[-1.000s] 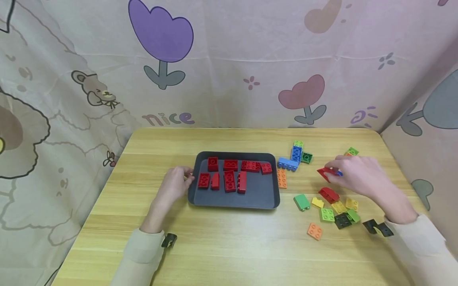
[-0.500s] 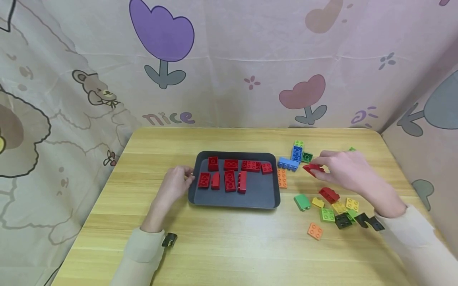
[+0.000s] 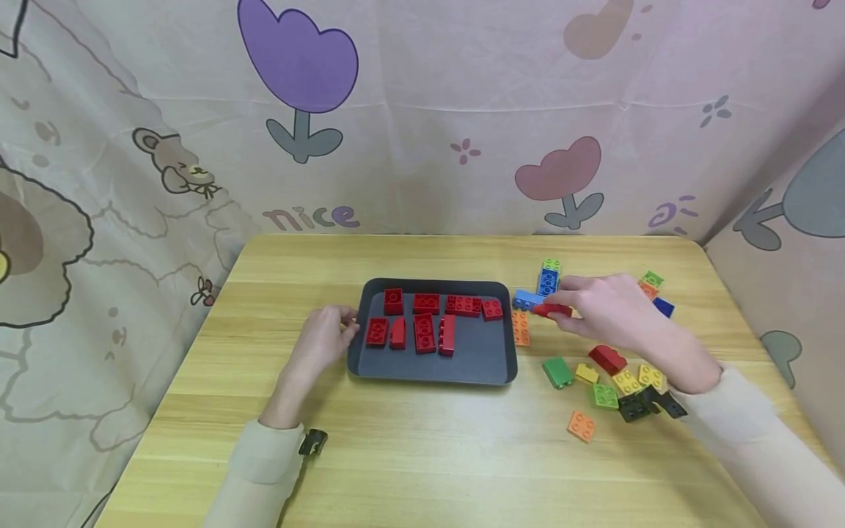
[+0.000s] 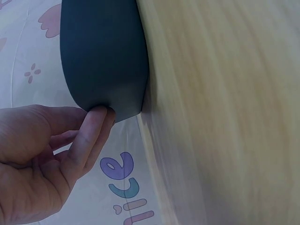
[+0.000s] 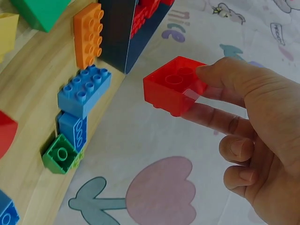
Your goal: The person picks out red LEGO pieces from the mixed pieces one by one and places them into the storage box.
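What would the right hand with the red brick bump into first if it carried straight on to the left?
Probably the tray's right rim. The right hand holds the red brick above a blue brick and an orange brick, though height is unclear.

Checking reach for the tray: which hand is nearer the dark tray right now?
Left. The left hand touches the dark tray's left edge with its fingertips; the right hand is off its right side, pinching a red brick.
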